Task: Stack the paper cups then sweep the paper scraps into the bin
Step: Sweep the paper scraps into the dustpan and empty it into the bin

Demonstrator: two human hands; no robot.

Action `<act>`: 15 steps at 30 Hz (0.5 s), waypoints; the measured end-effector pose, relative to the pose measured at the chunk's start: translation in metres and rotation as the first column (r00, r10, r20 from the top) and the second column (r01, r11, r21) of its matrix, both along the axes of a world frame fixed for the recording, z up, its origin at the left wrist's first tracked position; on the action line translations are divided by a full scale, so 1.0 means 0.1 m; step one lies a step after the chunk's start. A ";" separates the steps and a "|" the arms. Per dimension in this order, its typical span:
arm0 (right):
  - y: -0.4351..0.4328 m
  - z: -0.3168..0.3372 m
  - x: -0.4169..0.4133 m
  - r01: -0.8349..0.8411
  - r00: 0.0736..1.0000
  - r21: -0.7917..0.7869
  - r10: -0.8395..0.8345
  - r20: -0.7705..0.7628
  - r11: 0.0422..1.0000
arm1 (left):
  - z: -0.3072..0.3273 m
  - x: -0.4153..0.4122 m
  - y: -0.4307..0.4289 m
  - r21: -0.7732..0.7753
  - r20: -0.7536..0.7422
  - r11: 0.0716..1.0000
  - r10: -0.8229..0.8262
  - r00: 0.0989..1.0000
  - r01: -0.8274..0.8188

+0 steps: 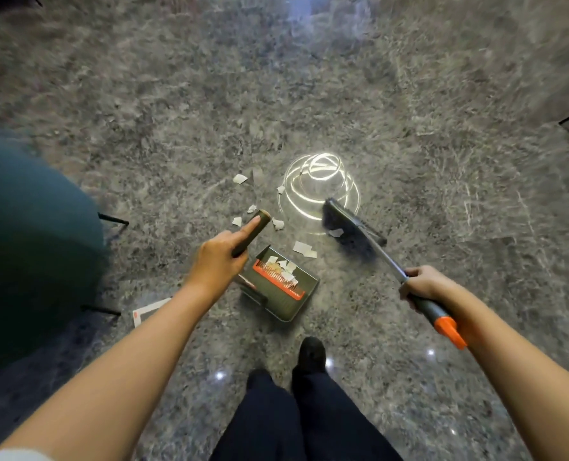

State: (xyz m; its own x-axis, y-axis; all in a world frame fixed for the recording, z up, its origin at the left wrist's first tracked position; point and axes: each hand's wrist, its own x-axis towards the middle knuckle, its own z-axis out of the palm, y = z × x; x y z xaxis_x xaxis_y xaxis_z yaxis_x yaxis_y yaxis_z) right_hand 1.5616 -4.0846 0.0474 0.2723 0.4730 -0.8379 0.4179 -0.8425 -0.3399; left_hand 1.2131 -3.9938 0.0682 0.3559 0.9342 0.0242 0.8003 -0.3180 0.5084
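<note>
Right hand is clamped round the grey grip of the broom, just ahead of its orange cap. Left hand is wrapped round the dustpan handle, index finger lying straight along it. The dustpan sits on the floor between the hands, just right of the left hand, with paper scraps piled against its orange comb. Further out, two flat scraps lie at the pan's lip, one scrap lies against the broom head ahead-left of the right hand, and loose scraps are scattered beyond the left fingertip.
</note>
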 end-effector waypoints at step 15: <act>-0.43 0.13 -0.65 -0.162 0.971 -0.118 0.137 -0.197 0.980 | -0.07 0.11 0.47 0.002 -0.051 0.996 -0.089 0.995 0.089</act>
State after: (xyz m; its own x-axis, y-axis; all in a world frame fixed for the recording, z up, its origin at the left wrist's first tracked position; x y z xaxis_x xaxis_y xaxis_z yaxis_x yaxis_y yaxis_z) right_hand 1.4966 -4.1273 0.0607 0.0398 0.3776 -0.9251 0.4820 -0.8183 -0.3133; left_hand 1.2237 -3.9466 0.0613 0.4382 0.8989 0.0079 0.7934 -0.3909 0.4666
